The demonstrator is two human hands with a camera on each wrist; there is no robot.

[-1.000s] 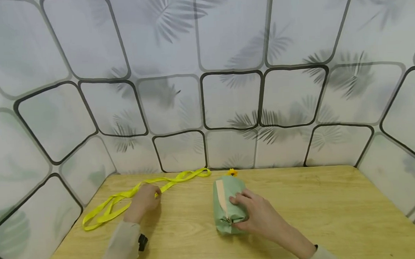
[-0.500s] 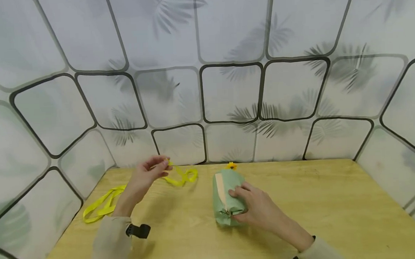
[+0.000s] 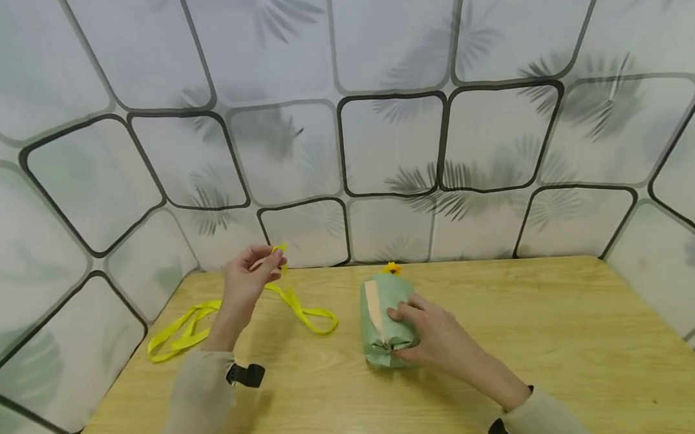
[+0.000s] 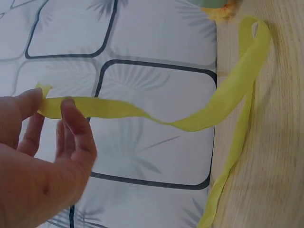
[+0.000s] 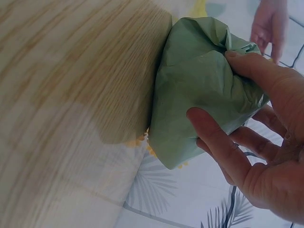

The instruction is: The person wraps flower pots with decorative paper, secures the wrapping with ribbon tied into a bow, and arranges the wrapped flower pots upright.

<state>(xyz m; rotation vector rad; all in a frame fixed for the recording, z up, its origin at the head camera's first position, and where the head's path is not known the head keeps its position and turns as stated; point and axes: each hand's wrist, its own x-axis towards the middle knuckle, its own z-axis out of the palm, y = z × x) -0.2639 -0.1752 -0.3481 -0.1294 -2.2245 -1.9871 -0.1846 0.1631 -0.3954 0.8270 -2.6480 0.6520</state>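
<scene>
Yellow ribbon [image 4: 228, 95] pinched near its end between thumb and fingers of left grip [image 3: 247, 279], raised above desk [image 3: 504, 339]; rest of ribbon looped over desk, left of green wrapped package [image 3: 393, 305]. Package, rested on desk, clasped from right by right grip [image 3: 442, 336], thumb set at gathered end. Orange-yellow flower [image 3: 392, 267] seen just behind package.

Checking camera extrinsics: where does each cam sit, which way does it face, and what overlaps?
Head: worn on the head, facing forward and down at table and patterned backdrop; left hand, right hand, sleeves show.
Left wrist: on that wrist, facing along the yellow ribbon to backdrop and table; left hand shows.
Right wrist: on that wrist, facing the green package; right hand near, left hand beyond.
Head and right wrist share green package and both hands.
</scene>
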